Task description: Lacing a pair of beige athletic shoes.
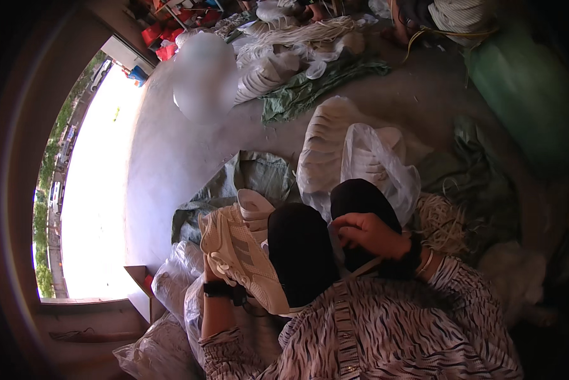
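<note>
My left hand (211, 271) is closed around the side of a cream sneaker (243, 256) with grey stripes, held tilted beside my left knee. Loops of pale shoelace (221, 265) show at its front. Over my right knee is my right hand (366, 233), its fingers curled together; what is between them, if anything, is too small to make out. A pale flat strip (363, 267) runs below that wrist across my lap. Just beyond the sneaker, rolled white shoe pieces (254, 208) stand against my left leg.
Ahead of my knees lie stacked white shoe parts (325, 142) and a clear plastic bag (379, 158). A heap of pale laces (441, 221) rests at the right. Green sacking (252, 174) spreads on the floor, with plastic bags (170, 275) at my left. Other people sit farther off.
</note>
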Action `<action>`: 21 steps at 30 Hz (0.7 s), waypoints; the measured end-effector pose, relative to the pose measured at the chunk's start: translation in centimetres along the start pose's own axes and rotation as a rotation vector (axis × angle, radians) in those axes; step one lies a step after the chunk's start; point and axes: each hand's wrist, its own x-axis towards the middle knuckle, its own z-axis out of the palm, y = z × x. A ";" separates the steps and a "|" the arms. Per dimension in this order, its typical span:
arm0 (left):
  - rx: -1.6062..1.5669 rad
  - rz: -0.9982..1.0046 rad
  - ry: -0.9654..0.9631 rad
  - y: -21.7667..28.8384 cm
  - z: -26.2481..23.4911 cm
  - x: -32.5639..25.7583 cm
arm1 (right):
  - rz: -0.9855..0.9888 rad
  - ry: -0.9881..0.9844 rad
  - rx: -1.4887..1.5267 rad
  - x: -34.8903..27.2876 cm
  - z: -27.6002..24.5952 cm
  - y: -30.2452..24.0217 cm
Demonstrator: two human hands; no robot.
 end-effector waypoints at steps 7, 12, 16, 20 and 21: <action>0.823 0.410 0.206 3.2 -5.4 -3.6 | -0.263 -0.008 -0.632 -0.4 1.4 -1.6; -0.150 0.159 0.174 0.0 -2.6 -2.2 | -0.133 0.066 -0.386 -0.5 1.1 -2.8; 0.051 0.121 0.050 -3.8 3.9 -0.9 | -0.300 0.108 -0.166 2.7 2.7 -5.2; 0.060 0.080 -0.124 -5.6 5.1 1.4 | -0.071 0.159 0.368 3.9 1.6 -5.7; -0.077 0.018 -0.110 -5.8 2.2 2.5 | -0.050 0.142 0.358 3.7 1.6 -5.2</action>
